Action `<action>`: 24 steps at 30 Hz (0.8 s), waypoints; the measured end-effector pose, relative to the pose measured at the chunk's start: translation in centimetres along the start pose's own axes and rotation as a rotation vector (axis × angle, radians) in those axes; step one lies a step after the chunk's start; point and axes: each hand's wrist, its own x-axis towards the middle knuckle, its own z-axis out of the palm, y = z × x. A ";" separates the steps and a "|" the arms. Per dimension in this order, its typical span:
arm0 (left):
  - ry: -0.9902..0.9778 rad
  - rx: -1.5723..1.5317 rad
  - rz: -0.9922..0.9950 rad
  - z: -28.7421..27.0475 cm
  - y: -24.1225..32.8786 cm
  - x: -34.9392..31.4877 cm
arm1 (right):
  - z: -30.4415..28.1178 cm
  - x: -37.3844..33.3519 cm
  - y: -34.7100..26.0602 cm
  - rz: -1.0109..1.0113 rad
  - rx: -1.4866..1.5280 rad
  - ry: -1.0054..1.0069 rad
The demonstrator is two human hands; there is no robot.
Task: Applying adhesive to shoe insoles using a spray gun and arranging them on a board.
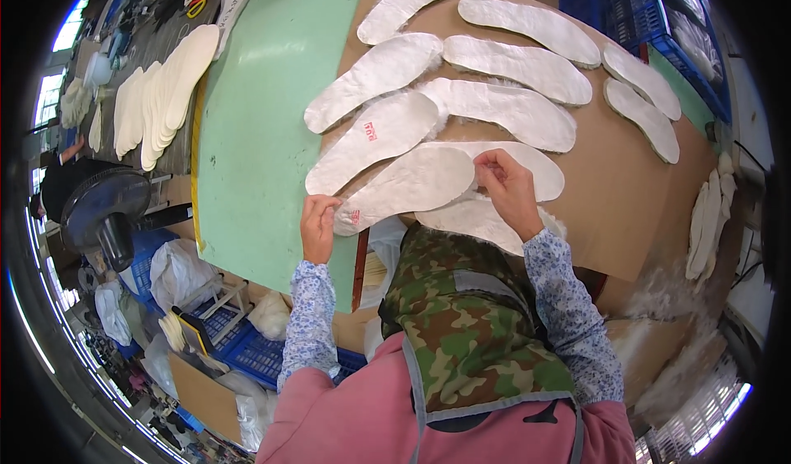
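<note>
A white insole (416,185) with a fluffy underside and a small red mark at one end lies slantwise close to my body. My left hand (317,227) pinches its narrower left end, near the red mark. At the other end my right hand (508,190) has thumb and fingers closed together on its edge; whether fluff is caught between them is too small to tell. Just behind lies another insole (372,141) with a red stamp. Partly covered insoles (540,171) lie under and beside my right hand, and one more insole (470,219) is near my apron.
Several more white insoles (519,68) are spread on a brown board (634,208) over a green tabletop (268,110). At the far left are a row of cream insoles (185,77), scissors (198,1) and a black fan (107,213). Blue crates (630,7) stand at the back right.
</note>
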 end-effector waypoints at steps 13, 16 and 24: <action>0.412 0.043 0.042 0.8 2.7 2.7 | -10.3 -8.9 1.9 0.111 0.005 0.553; 0.247 -0.145 0.058 3.4 8.9 4.0 | -13.6 -16.1 2.4 0.196 0.038 0.781; -0.447 -0.624 0.383 21.5 28.5 0.6 | -18.9 -45.2 13.0 0.728 -0.178 1.625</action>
